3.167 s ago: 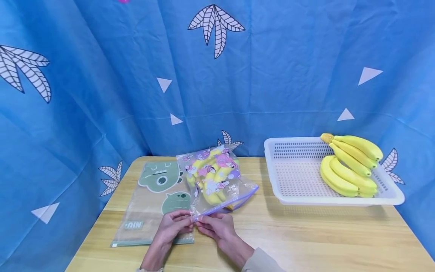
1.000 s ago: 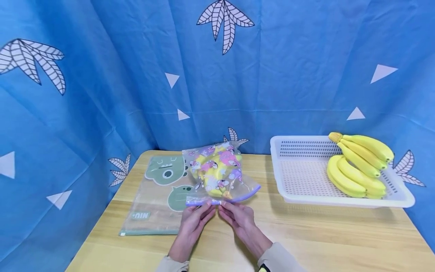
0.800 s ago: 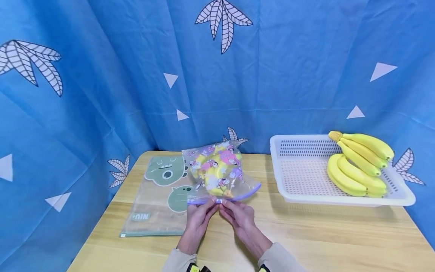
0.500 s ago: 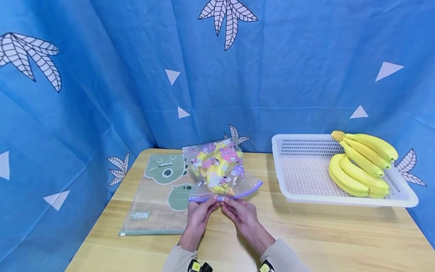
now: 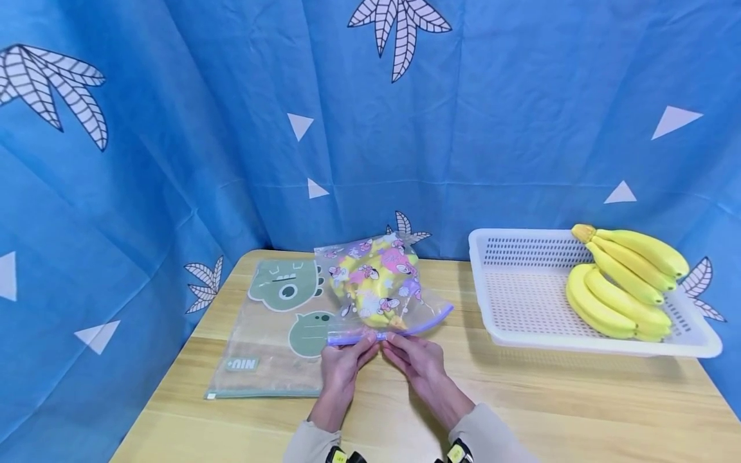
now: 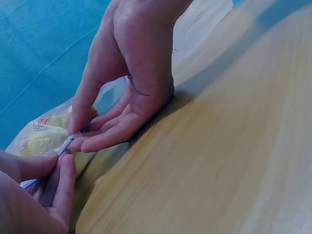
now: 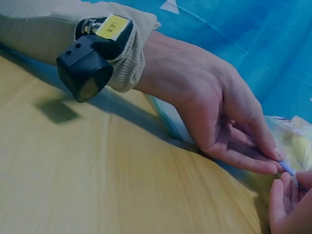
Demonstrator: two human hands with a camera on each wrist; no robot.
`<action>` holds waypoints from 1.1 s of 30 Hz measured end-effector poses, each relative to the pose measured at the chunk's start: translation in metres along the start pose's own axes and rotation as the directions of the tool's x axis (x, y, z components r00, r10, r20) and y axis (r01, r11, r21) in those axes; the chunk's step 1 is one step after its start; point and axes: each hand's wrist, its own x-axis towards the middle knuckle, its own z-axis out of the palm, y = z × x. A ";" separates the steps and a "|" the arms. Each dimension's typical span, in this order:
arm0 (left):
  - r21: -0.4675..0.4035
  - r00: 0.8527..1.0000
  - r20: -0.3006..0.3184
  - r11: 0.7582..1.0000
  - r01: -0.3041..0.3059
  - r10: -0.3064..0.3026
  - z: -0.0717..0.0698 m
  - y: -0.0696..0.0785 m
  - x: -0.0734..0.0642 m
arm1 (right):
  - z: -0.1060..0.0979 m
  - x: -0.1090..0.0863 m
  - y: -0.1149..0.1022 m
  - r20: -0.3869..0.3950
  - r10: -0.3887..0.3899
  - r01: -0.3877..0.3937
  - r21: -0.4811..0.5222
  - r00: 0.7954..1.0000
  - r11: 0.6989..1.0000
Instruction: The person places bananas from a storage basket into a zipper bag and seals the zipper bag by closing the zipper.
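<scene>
A clear zip bag [image 5: 370,283] printed with pink and purple cartoon figures lies on the table with yellow bananas inside. Its purple zip edge [image 5: 428,325] faces me. My left hand [image 5: 340,366] pinches this edge between thumb and fingers, left of its middle. Close beside it, my right hand [image 5: 421,366] pinches the same edge, thumb on top. The left wrist view shows the thumbs and fingers of the left hand [image 6: 39,195] and right hand [image 6: 131,73] meeting at the zip strip [image 6: 66,145]. Part of the strip is hidden under the fingertips.
Flat on the table [image 5: 550,411] at left lies a second zip bag [image 5: 272,347] with green dinosaur prints, partly under the first. A white plastic basket [image 5: 521,334] stands at right, with bunches of bananas [image 5: 619,283] in it. Blue curtain [image 5: 509,116] hangs behind.
Both hands have moved from the bag's left corner to near the middle of the zip edge, which now lies straighter. Over the last second the hands barely shift; the view drifts slightly.
</scene>
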 end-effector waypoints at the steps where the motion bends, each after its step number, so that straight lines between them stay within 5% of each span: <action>1: 0.002 1.000 -0.013 1.000 0.000 0.000 0.000 0.000 -0.001 | 0.000 0.000 0.000 0.004 0.005 -0.005 0.003 1.000 1.000; 7: 0.011 0.997 -0.074 1.000 -0.018 0.019 -0.001 0.002 -0.005 | -0.002 -0.001 -0.003 0.009 0.022 -0.022 0.004 1.000 1.000; 23: -0.057 0.998 -0.059 0.998 0.011 -0.014 -0.007 0.006 -0.003 | -0.003 0.002 -0.004 0.000 -0.011 0.011 -0.032 1.000 0.999; 33: -0.130 0.994 0.100 0.990 0.063 -0.050 0.002 0.000 -0.003 | -0.002 -0.002 -0.009 0.031 -0.038 0.040 -0.065 0.999 0.997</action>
